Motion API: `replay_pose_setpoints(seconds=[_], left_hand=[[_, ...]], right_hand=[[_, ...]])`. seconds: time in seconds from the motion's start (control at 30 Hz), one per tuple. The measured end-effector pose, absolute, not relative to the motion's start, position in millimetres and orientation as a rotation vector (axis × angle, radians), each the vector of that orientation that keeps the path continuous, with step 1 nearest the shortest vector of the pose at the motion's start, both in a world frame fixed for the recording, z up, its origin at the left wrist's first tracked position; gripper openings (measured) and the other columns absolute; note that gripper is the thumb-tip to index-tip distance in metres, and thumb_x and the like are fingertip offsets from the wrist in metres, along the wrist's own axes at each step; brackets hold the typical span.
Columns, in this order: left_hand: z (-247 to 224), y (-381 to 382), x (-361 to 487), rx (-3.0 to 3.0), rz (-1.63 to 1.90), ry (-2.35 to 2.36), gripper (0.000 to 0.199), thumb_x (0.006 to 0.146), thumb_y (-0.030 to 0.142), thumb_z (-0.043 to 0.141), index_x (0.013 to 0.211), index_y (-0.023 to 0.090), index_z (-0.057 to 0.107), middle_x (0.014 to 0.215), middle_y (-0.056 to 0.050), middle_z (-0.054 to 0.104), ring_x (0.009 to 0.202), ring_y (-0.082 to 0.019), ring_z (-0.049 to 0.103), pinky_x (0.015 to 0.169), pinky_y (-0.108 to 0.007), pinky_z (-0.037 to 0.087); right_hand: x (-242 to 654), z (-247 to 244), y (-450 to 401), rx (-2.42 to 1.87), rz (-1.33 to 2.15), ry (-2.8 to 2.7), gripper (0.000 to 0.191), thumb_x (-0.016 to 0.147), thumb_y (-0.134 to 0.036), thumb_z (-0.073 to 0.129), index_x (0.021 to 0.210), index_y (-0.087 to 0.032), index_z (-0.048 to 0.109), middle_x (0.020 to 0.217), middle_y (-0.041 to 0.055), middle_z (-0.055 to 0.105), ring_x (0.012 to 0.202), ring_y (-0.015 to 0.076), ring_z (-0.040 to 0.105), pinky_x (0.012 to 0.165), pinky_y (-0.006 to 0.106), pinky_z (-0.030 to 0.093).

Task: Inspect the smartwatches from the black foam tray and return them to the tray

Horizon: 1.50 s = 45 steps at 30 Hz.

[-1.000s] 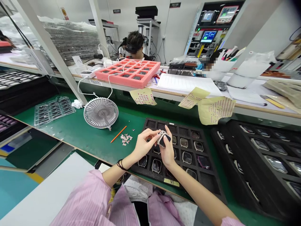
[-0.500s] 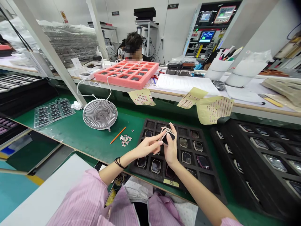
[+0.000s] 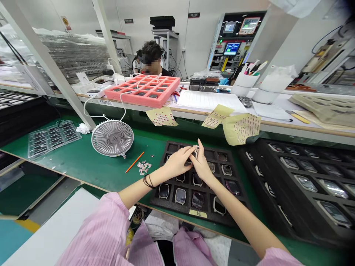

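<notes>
Over the back part of a black foam tray [image 3: 241, 197], my two hands meet around a small watch case [image 3: 195, 152]. My left hand [image 3: 181, 161] reaches in from the left, its fingers on the case and partly covering it. From the right, my right hand [image 3: 200, 164] holds the case, with one finger pointing up. The case's face is mostly hidden by the fingers. Watch cases such as this one [image 3: 180, 195] sit in the tray's compartments below my hands. A yellow label [image 3: 198, 213] is on the tray's front edge.
Left of the tray lie an orange stick [image 3: 134, 162], small pale pieces [image 3: 143, 167] and a round fan [image 3: 112, 138]. More black trays [image 3: 288, 192] with watch cases stand at the right. A shelf holds a pink tray [image 3: 166, 96]; a person sits beyond it.
The left hand has closed in over the watch case, covering its dark face, which showed before. The whole view has shifted slightly.
</notes>
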<state>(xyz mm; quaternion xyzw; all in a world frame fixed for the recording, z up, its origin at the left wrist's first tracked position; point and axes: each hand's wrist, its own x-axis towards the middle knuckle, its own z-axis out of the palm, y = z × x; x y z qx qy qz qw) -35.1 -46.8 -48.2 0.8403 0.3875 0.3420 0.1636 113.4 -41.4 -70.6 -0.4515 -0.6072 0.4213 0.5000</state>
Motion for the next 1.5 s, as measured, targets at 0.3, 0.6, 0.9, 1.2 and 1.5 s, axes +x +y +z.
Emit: replay_pose_setpoints(seconds=[0.3,0.6,0.9,1.2,1.5], left_hand=[[-94.0,-11.5,-4.8,2.304,1.053,1.131,0.044,0.073,0.006,0.063,0.115,0.017,0.059,0.116,-0.012,0.067,0.11,-0.026,0.063,0.097,-0.043,0.05],[-84.1,-15.2,-18.6,2.163,1.095,0.884,0.05,0.07,0.028,0.079,0.115,0.019,0.06,0.115,-0.008,0.069,0.108,-0.024,0.065,0.111,-0.045,0.037],[-77.6,-14.4,-24.5,2.036,1.028,0.847,0.051,0.07,0.027,0.08,0.117,0.02,0.062,0.122,-0.01,0.066,0.111,-0.024,0.063,0.099,-0.037,0.048],[-78.5,4.0,-31.8,0.826,1.119,1.007,0.038,0.071,0.037,0.074,0.1,0.016,0.06,0.069,0.005,0.048,0.059,-0.009,0.052,0.047,-0.019,0.045],[-75.8,10.4,-36.8,0.661,1.048,0.88,0.023,0.067,0.013,0.063,0.09,0.013,0.066,0.067,0.002,0.052,0.057,-0.007,0.054,0.047,-0.017,0.038]], right_hand=[[138.2,-88.0,-24.1,-1.203,1.198,-1.366,0.088,0.072,-0.032,0.073,0.149,-0.028,0.03,0.122,0.0077,0.064,0.111,0.026,0.062,0.099,0.048,0.046],[156.5,-62.8,-20.8,-0.889,1.946,-1.076,0.033,0.059,-0.021,0.086,0.089,-0.014,0.072,0.082,0.0068,0.075,0.068,0.0168,0.069,0.063,0.028,0.057],[153.4,-80.5,-12.4,-0.928,1.828,-0.986,0.035,0.051,-0.016,0.089,0.082,-0.012,0.073,0.072,0.0065,0.075,0.066,0.0208,0.072,0.061,0.03,0.06],[173.5,-78.3,5.1,-0.893,1.651,-0.768,0.028,0.064,-0.02,0.085,0.086,-0.013,0.071,0.082,0.0094,0.077,0.08,0.0232,0.075,0.091,0.043,0.059],[156.0,-80.9,0.4,-0.953,1.671,-0.714,0.024,0.063,-0.012,0.084,0.082,-0.009,0.07,0.079,0.011,0.076,0.072,0.0223,0.075,0.087,0.042,0.06]])
